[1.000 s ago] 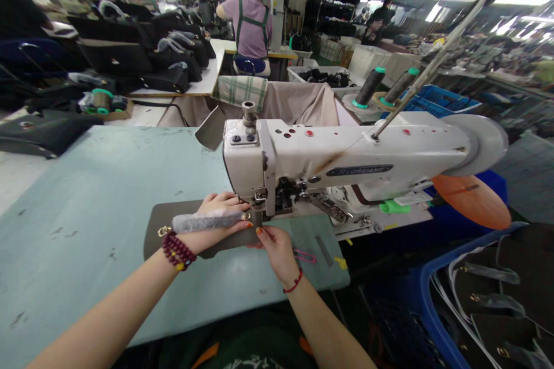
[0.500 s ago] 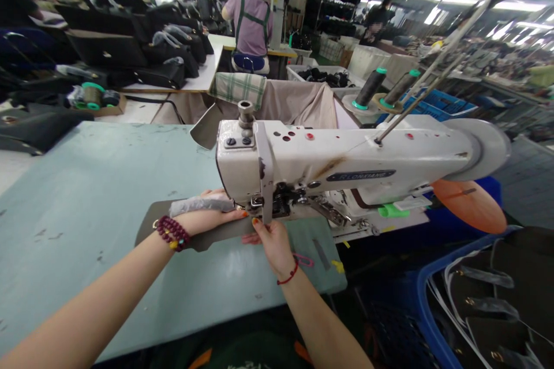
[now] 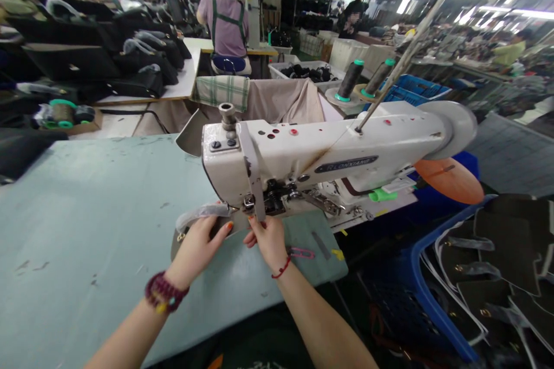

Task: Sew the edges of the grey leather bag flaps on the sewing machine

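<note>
A dark grey-brown bag panel (image 3: 224, 226), with a plastic-wrapped handle (image 3: 203, 211) along it, lies at the needle end of a white sewing machine (image 3: 298, 147). My left hand (image 3: 199, 247) rests on the panel beside the handle, its thumb stretched out and apart from the fingers. Close to the presser foot, my right hand (image 3: 269, 240) pinches the panel's near edge between thumb and fingers. The machine head hides the panel's far part and the needle.
Pink thread snips (image 3: 302, 252) lie on the pale green table (image 3: 108, 230), right of my right hand. A blue basket (image 3: 418, 277) of dark panels stands at the right. Thread cones (image 3: 350, 81) stand behind the machine. A co-worker (image 3: 227, 23) sits ahead.
The panel has turned and shifted, with less of it showing on the left. My left hand has drawn back and its thumb has spread. The right hand stays near the presser foot.
</note>
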`<state>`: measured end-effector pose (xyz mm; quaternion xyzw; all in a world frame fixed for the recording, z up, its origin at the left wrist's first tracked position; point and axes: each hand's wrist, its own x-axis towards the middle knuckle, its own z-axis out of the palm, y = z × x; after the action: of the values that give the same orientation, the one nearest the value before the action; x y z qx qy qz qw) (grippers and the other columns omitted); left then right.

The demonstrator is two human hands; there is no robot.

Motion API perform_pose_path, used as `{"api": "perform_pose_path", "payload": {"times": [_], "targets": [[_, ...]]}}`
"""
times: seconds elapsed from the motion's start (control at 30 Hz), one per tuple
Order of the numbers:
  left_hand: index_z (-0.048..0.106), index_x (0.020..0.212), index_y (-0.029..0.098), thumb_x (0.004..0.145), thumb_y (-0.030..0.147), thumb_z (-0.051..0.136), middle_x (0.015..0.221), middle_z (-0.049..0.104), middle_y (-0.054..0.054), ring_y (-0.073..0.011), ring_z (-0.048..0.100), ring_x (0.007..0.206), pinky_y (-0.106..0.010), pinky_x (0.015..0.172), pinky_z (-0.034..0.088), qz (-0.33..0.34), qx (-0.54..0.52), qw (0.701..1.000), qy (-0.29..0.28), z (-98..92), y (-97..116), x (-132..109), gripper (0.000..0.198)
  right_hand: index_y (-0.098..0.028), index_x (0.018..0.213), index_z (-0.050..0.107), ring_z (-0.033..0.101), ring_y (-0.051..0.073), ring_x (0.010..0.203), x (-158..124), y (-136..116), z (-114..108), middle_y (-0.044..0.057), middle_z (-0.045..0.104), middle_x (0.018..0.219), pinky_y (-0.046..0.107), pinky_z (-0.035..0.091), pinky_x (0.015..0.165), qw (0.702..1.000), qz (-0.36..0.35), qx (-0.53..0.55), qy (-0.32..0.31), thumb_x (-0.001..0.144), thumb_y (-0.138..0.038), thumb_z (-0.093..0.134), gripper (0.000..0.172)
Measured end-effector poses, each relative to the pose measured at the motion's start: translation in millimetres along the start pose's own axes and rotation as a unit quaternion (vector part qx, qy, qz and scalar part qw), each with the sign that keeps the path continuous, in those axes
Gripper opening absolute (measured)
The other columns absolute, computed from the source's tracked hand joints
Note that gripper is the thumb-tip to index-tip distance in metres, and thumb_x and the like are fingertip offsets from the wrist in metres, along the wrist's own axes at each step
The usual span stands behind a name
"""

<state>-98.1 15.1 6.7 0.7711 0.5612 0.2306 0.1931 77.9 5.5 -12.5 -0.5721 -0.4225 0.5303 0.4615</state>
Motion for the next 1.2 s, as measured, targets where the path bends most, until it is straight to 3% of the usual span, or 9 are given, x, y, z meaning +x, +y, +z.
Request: {"api": "perform_pose_path", "payload": {"times": [0.07, 0.13, 0.17, 0.27, 0.33, 0.43, 0.57, 0.8, 1.2], "targets": [[0.063, 0.110, 0.020, 0.091, 0.044, 0.048, 0.117, 0.060, -0.015, -0.0300, 0.054, 0.114, -0.045, 0.099, 0.042, -0.045, -0.111, 0.987, 0.111, 16.9, 12.7, -41.9, 0.033, -0.017, 0.056, 0.055, 0.056, 0.011, 0.034, -1.0, -1.3, 0.3, 0.004, 0.062, 0.045, 0.016, 0.040, 0.036, 1.000, -0.010, -0.018, 0.009, 0.085, -0.070, 0.051, 0.061], [0.066, 0.097, 0.022, 0.088, 0.043, 0.056, 0.106, 0.061, -0.011, -0.0273, 0.058, 0.103, -0.041, 0.091, 0.046, -0.100, -0.262, 0.956, 0.085, 37.8, 27.2, -69.0, 0.025, -0.018, 0.053, 0.055, 0.054, 0.011, 0.033, -1.1, -1.5, 0.4, 0.003, 0.060, 0.043, 0.017, 0.039, 0.036, 0.999, -0.018, -0.037, 0.017, 0.087, -0.068, 0.049, 0.061], [0.066, 0.098, 0.022, 0.086, 0.045, 0.059, 0.101, 0.063, -0.009, -0.0253, 0.060, 0.093, -0.039, 0.084, 0.048, -0.145, -0.360, 0.920, 0.057, 48.6, 34.4, -73.7, 0.027, -0.018, 0.052, 0.055, 0.053, 0.011, 0.033, -0.9, -1.3, 0.2, 0.003, 0.059, 0.042, 0.017, 0.040, 0.037, 0.998, -0.022, -0.047, 0.020, 0.089, -0.066, 0.048, 0.061], [0.063, 0.107, 0.022, 0.080, 0.056, 0.063, 0.097, 0.065, -0.008, -0.0215, 0.061, 0.083, -0.036, 0.074, 0.049, -0.235, -0.595, 0.767, 0.042, 73.9, 49.2, -54.8, 0.043, -0.019, 0.052, 0.057, 0.054, 0.012, 0.035, 0.4, -0.7, -1.4, 0.002, 0.059, 0.043, 0.019, 0.041, 0.041, 0.997, -0.034, -0.073, 0.021, 0.090, -0.062, 0.049, 0.058], [0.065, 0.096, 0.019, 0.077, 0.060, 0.063, 0.090, 0.065, -0.007, -0.0200, 0.059, 0.080, -0.034, 0.073, 0.048, -0.236, -0.637, 0.731, 0.059, 80.7, 50.3, -29.7, 0.045, -0.019, 0.052, 0.057, 0.054, 0.012, 0.036, 1.4, -1.3, -2.8, 0.002, 0.059, 0.043, 0.020, 0.042, 0.043, 0.995, -0.043, -0.085, 0.020, 0.091, -0.060, 0.050, 0.057], [0.062, 0.068, 0.016, 0.074, 0.057, 0.069, 0.068, 0.058, -0.003, -0.0161, 0.051, 0.066, -0.030, 0.063, 0.043, -0.249, -0.609, 0.750, 0.068, 77.3, 42.6, -4.4, 0.042, -0.019, 0.053, 0.057, 0.051, 0.012, 0.034, 2.5, -3.0, -4.3, 0.001, 0.056, 0.040, 0.021, 0.041, 0.043, 0.994, -0.055, -0.096, 0.023, 0.091, -0.058, 0.051, 0.055], [0.049, 0.050, 0.017, 0.070, 0.052, 0.076, 0.050, 0.040, 0.005, -0.0106, 0.033, 0.052, -0.027, 0.051, 0.027, -0.278, -0.554, 0.782, 0.067, 63.8, 33.2, -1.7, 0.048, -0.018, 0.058, 0.060, 0.052, 0.012, 0.037, 1.0, -3.4, -6.3, 0.001, 0.057, 0.043, 0.021, 0.041, 0.044, 0.994, -0.068, -0.085, 0.016, 0.091, -0.057, 0.052, 0.051], [0.045, 0.048, 0.019, 0.070, 0.056, 0.071, 0.050, 0.037, 0.006, -0.0109, 0.031, 0.052, -0.026, 0.051, 0.026, -0.305, -0.524, 0.794, 0.045, 53.9, 40.5, 3.3, 0.050, -0.017, 0.077, 0.061, 0.064, 0.016, 0.052, -10.9, -1.0, -12.4, 0.003, 0.068, 0.061, 0.024, 0.052, 0.053, 0.998, -0.052, 0.008, -0.027, 0.087, -0.055, 0.058, 0.039], [0.050, 0.049, 0.018, 0.067, 0.052, 0.074, 0.053, 0.037, 0.005, -0.0111, 0.031, 0.056, -0.024, 0.052, 0.031, -0.333, -0.542, 0.771, 0.036, 55.4, 41.0, 5.3, 0.045, -0.016, 0.070, 0.062, 0.062, 0.014, 0.046, -9.3, -4.8, -9.3, 0.003, 0.067, 0.057, 0.022, 0.051, 0.050, 0.998, -0.014, 0.053, -0.012, 0.084, -0.050, 0.062, 0.037]]}}
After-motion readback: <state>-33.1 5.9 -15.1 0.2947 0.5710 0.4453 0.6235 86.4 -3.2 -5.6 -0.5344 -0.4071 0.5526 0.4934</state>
